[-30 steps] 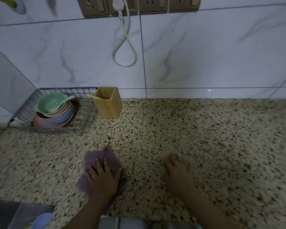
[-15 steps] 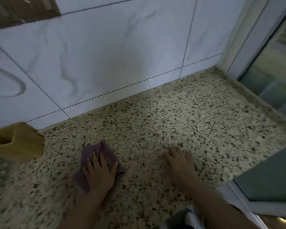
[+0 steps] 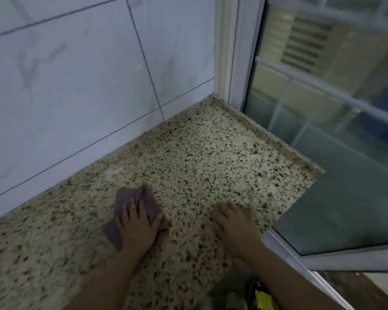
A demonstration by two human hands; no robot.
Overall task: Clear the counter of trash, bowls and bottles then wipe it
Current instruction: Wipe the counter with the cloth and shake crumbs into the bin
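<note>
Left hand (image 3: 136, 229) flat on a purple cloth (image 3: 133, 206), fingers straight and spread, grip released but pressing the cloth down onto the speckled desk (image 3: 188, 157). Cloth crumpled, poking out past the fingertips toward 12 o'clock and past the wrist side toward 8 o'clock. Right hand (image 3: 235, 224) at 3 o'clock of the left one, apart from the cloth, palm down on the bare stone, fingers straight and close together, grip released, holding nothing. Both hands near the front of the desk, at about 6 o'clock in the view. White marbled wall tiles (image 3: 76, 86) along the back edge from 9 to 12 o'clock. Window frame (image 3: 240, 52) rising from the far corner at 1 o'clock, glass pane (image 3: 345, 175) running down the right edge of the desk toward 4 o'clock. Something yellow (image 3: 263, 299) at the bottom edge, too blurred to tell.
</note>
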